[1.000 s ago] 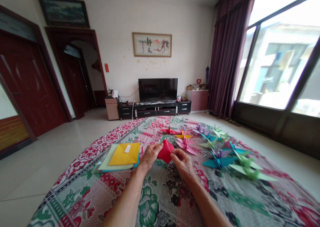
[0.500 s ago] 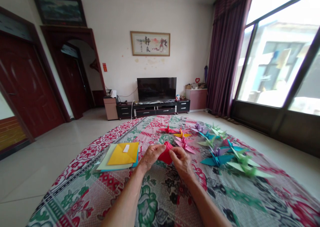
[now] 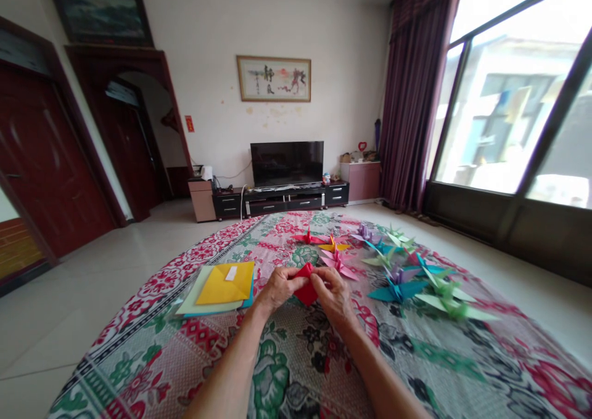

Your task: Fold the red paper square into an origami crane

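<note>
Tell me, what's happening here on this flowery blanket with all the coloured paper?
A person sits over a floral patterned blanket spread on the tiled floor. Both hands, the left hand and the right hand, pinch a small folded piece of red paper between them, held just above the blanket. To the left lies a stack of flat coloured paper sheets, yellow on top. To the right and ahead lies a cluster of finished folded paper cranes in pink, teal, green, purple, red and yellow.

I see white walls, framed picture [image 3: 274, 78], TV [image 3: 287, 163] on low stand, purple curtain [image 3: 413, 98], bright window [image 3: 513, 111], tiled floor [image 3: 69, 308].
</note>
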Available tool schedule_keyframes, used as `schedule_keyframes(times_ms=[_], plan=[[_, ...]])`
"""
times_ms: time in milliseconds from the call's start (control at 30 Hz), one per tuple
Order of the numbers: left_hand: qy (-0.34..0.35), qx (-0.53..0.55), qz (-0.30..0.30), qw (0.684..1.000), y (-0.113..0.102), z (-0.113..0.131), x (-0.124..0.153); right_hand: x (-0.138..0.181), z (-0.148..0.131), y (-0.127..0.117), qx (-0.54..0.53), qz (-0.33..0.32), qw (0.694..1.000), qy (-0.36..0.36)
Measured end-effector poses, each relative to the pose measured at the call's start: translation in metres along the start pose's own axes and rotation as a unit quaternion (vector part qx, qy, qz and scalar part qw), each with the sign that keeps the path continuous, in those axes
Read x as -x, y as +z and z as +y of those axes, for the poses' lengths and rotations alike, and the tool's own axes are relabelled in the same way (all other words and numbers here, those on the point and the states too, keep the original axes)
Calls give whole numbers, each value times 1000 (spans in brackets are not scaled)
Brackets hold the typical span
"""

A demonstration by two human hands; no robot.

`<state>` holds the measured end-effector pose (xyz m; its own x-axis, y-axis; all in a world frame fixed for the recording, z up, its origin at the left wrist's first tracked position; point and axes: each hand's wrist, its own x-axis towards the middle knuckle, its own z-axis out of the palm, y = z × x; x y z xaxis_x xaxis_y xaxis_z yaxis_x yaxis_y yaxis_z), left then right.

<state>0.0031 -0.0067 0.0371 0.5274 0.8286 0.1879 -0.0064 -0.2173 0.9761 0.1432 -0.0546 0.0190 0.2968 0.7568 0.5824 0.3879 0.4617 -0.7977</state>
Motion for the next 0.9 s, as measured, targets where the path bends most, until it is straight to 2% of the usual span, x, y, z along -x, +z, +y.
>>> schedule_keyframes(times_ms=[200, 500, 900], plan=[[28, -62, -14, 998, 2, 7, 2, 0, 1, 0, -8, -8, 1000, 16], [28, -41, -23, 999, 6, 13, 3, -3, -2, 1, 0, 5, 1000, 0], [28, -66, -16, 997, 8, 14, 2, -4, -5, 1, -28, 1, 999, 24]])
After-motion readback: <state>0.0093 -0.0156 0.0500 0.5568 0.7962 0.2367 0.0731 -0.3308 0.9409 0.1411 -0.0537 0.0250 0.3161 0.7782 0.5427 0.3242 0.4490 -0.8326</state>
